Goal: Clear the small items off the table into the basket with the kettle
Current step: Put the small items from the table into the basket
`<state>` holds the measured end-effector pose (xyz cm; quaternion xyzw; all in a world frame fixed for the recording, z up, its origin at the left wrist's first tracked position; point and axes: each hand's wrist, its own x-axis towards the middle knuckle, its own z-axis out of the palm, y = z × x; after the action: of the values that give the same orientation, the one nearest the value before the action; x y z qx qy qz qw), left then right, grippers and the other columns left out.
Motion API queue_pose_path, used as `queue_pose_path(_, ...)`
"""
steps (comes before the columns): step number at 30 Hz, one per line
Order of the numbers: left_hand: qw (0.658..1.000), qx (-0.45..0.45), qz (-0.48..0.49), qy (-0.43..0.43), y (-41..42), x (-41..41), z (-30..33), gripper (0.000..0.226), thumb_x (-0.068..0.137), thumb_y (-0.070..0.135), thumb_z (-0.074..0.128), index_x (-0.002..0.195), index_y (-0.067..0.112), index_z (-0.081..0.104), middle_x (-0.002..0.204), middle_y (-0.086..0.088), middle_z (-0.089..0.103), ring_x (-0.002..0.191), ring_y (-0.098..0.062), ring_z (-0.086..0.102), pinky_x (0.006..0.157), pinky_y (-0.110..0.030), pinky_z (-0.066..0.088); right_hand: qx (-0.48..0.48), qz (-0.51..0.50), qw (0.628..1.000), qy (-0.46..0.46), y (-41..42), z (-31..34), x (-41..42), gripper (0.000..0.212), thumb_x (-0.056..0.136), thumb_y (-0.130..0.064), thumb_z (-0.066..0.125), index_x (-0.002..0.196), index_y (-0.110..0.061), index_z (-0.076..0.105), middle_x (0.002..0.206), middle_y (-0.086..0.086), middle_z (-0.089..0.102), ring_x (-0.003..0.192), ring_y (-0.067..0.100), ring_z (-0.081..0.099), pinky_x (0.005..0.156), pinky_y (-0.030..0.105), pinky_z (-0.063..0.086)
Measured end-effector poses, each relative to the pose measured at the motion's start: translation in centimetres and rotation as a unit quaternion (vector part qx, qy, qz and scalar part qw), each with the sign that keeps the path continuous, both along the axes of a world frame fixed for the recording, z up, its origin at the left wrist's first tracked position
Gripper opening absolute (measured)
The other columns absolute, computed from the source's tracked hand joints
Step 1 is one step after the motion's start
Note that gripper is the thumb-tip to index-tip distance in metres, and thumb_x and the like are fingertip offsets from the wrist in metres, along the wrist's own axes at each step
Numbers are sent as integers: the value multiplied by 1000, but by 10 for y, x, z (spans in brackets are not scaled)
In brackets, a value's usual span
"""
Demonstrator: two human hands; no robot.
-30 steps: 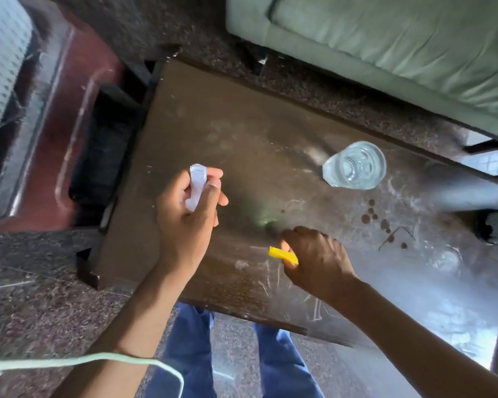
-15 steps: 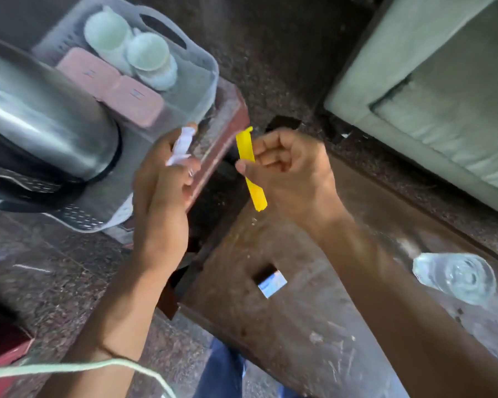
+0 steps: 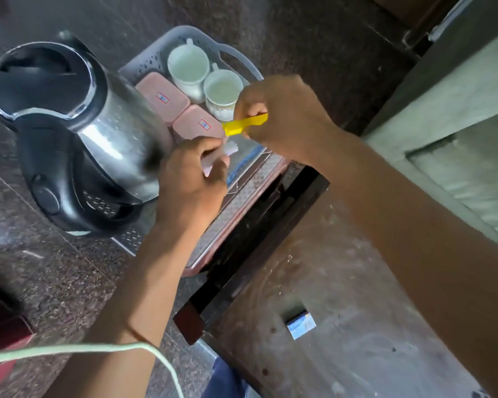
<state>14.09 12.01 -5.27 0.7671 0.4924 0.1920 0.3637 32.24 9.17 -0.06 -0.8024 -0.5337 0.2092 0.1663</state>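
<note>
A grey perforated basket (image 3: 153, 57) stands on the floor left of the table, with a steel and black kettle (image 3: 69, 133) in it. My left hand (image 3: 190, 179) hovers over the basket beside the kettle and pinches a small white packet (image 3: 230, 147). My right hand (image 3: 282, 116) is above the basket's right side and grips a thin yellow stick-shaped item (image 3: 243, 124), which points left. A small blue and white box (image 3: 301, 326) lies on the dark brown table (image 3: 357, 326) near its left edge.
The basket also holds two white cups (image 3: 187, 67) and two pink lidded boxes (image 3: 163, 96). A reddish tray (image 3: 236, 211) lies under the basket. A green sofa (image 3: 457, 124) stands at the right. A pale cord (image 3: 84, 350) crosses the lower left.
Both hands have moved from the table's edge out over the basket. The yellow item has turned from upright to nearly level. My view has swung left, and the glass is out of sight.
</note>
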Motion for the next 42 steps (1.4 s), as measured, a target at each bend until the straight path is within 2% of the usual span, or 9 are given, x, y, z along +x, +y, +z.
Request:
queue_pose_path(3,999,-18,7,38,1,-1,-8,21,97,19,80,117,22,84,108,-6,85,103,-32,78,101,-42,60,-73,78,993,-59,13,-7,-1,35,85,-5,68,102,-33,79,114,-4,75,108,24,70,89,33,58)
queue_pose_path(7,997,-45,10,68,1,2,-14,19,92,21,84,111,20,85,103,-4,86,98,-27,80,96,-40,63,-129,142,976,-99,23,-18,-6,33,83,-4,68,97,-32,80,111,-4,77,109,26,71,77,28,47)
queue_pose_path(12,992,-101,24,74,4,4,-16,19,98,24,80,114,16,86,108,-4,87,104,-22,82,101,-37,63,-159,153,967,-125,32,-25,-9,33,81,-3,68,99,-28,82,112,3,77,108,33,73,90,39,60)
queue_pose_path(18,991,-60,-15,121,-1,-5,-5,27,105,16,63,121,15,85,123,-9,85,118,-32,79,111,-42,57,-188,147,960,-148,36,-25,-12,33,93,-10,62,119,-24,77,133,11,71,122,37,68,100,44,54)
queue_pose_path(23,987,-40,-58,142,-9,-7,-4,28,109,20,59,120,14,84,119,-13,85,116,-36,78,103,-46,56,-191,140,958,-161,34,-28,-18,32,95,-16,63,124,-25,76,135,12,70,124,37,68,98,41,52)
queue_pose_path(29,997,25,-48,48,-16,-11,0,32,106,15,59,130,11,79,122,-9,84,112,-30,79,104,-45,58,-118,112,975,-154,10,-10,-22,42,92,-7,59,127,-26,73,134,11,70,125,37,66,101,44,55)
queue_pose_path(33,996,-3,-44,-81,-34,-9,8,31,104,8,61,130,13,77,120,5,79,110,-11,76,100,-19,58,-20,50,993,-105,-29,11,-22,56,88,0,50,127,-33,72,132,-5,71,120,27,69,100,40,58)
queue_pose_path(35,992,5,-44,-117,-48,-9,10,30,104,8,61,128,13,77,119,6,79,108,-13,76,96,-22,59,45,26,995,-84,-60,18,-23,57,83,1,46,123,-28,74,121,-4,73,110,27,70,92,44,59)
queue_pose_path(42,985,-47,-101,-135,-120,-19,-2,33,101,8,59,129,17,75,122,8,78,113,-6,74,97,-21,57,138,-66,988,-10,-186,-17,-43,45,78,3,54,109,-17,81,108,2,78,98,31,74,77,47,62)
